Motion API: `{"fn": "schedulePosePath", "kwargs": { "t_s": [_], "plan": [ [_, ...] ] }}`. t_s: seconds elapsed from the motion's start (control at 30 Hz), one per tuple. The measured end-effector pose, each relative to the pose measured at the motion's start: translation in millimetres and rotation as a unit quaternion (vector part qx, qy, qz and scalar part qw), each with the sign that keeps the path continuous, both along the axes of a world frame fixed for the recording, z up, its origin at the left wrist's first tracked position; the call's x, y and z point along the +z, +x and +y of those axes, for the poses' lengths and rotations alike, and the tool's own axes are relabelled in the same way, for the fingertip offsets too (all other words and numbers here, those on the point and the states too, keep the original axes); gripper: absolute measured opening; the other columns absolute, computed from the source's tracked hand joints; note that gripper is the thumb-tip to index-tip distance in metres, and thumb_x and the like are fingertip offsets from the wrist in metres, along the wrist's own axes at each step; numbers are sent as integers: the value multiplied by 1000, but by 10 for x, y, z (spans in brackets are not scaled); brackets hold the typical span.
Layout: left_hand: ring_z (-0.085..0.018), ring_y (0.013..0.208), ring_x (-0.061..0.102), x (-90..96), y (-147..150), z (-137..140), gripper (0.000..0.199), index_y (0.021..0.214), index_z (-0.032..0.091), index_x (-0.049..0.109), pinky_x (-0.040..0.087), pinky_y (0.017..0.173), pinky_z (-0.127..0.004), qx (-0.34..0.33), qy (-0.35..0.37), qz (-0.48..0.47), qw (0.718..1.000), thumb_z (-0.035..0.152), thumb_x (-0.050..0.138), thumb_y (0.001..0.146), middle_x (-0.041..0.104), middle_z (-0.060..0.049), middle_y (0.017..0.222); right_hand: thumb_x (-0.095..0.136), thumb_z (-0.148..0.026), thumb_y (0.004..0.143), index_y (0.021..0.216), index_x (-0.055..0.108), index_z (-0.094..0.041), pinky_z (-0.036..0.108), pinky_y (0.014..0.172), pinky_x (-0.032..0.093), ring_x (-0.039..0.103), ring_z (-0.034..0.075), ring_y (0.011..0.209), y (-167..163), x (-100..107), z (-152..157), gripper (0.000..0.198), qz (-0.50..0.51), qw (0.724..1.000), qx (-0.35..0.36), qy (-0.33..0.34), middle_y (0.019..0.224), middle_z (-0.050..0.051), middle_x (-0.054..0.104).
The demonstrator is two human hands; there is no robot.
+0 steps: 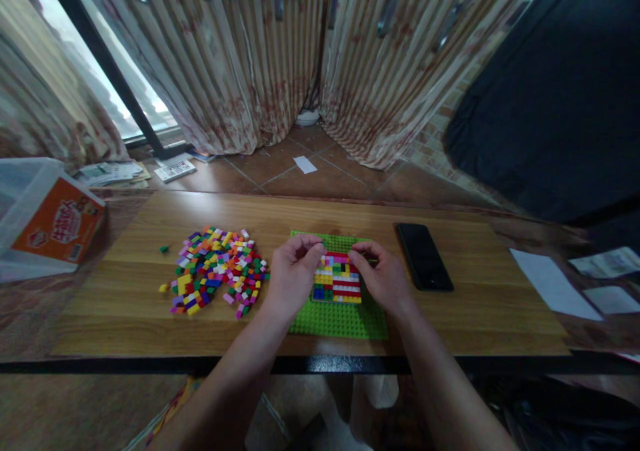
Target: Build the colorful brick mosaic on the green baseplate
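Note:
A panel of toy building bricks (339, 283), in rows of red, white, yellow, blue, green and pink, sits over a bright green studded baseplate (335, 326). My left hand (293, 271) is closed at the panel's far left corner, thumb and index finger pressed together. At its far right corner, my right hand (383, 278) grips with bent fingers. The fingertips cover both corners, so any small brick between them is hidden. A heap of loose coloured bricks (217, 268) lies to the left of my left hand.
A black phone (424, 256) lies right of the baseplate on the wooden table (475, 318). A stray green brick (164, 248) is left of the heap. Beyond the table's left end stands a clear plastic tub (30, 171) with an orange label. White paper (553, 284) lies off the right end.

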State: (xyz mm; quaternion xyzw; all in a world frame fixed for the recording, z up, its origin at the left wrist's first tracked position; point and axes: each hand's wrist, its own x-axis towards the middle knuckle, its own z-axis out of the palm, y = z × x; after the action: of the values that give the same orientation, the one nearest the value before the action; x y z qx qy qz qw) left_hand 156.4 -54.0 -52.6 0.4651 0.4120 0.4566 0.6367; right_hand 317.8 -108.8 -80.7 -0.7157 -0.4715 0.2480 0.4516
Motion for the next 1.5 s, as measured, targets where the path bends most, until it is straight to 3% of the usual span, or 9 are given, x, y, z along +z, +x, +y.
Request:
{"fn": "schedulePosePath", "kwargs": {
  "t_s": [0.3, 0.6, 0.77, 0.9, 1.23, 1.5],
  "plan": [
    [-10, 60, 53, -10, 2, 14, 11, 79, 16, 68, 44, 59, -22, 0, 3, 1, 1000, 23, 68, 71, 62, 2, 67, 61, -43, 80, 80, 69, -20, 30, 67, 47, 61, 18, 71, -21, -16, 19, 24, 25, 999, 23, 9, 79, 3, 69],
    [-9, 58, 53, -8, 19, 12, 12, 80, 15, 68, 43, 56, -21, -3, 0, 1, 1000, 22, 69, 70, 63, 2, 66, 59, -41, 83, 82, 69, -20, 32, 71, 48, 62, 18, 75, -25, 10, 9, 23, 5, 999, 32, 11, 81, 2, 69],
    [-9, 56, 52, 10, 11, -8, 11, 81, 16, 69, 43, 56, -21, -19, 10, 1, 1000, 22, 67, 72, 65, 1, 68, 55, -38, 88, 93, 72, -22, 35, 81, 50, 63, 21, 91, -60, 137, -33, 24, -61, 993, 13, 103, 97, 6, 69],
    [-9, 56, 52, 2, 13, -34, 10, 83, 16, 68, 42, 55, -21, -57, 45, -1, 997, 21, 65, 75, 63, 2, 67, 58, -35, 88, 96, 73, -26, 38, 90, 48, 63, 21, 99, -167, 286, -79, 20, -71, 986, 44, 144, 102, 6, 68],
    [-10, 67, 57, 7, 37, -102, 7, 83, 15, 63, 44, 63, -21, -121, 97, 0, 988, 21, 61, 79, 64, 0, 74, 66, -30, 84, 81, 73, -24, 34, 79, 51, 64, 18, 88, -185, 316, -92, 10, -31, 983, 64, 171, 89, 2, 68],
    [-11, 65, 59, -2, -87, 36, 9, 83, 16, 63, 44, 57, -20, -29, 88, 42, 995, 24, 60, 78, 68, -1, 74, 63, -32, 86, 81, 71, -24, 34, 82, 50, 63, 18, 87, 242, 374, -177, 12, -165, 977, 77, 109, 90, 2, 68]
  ]
}}
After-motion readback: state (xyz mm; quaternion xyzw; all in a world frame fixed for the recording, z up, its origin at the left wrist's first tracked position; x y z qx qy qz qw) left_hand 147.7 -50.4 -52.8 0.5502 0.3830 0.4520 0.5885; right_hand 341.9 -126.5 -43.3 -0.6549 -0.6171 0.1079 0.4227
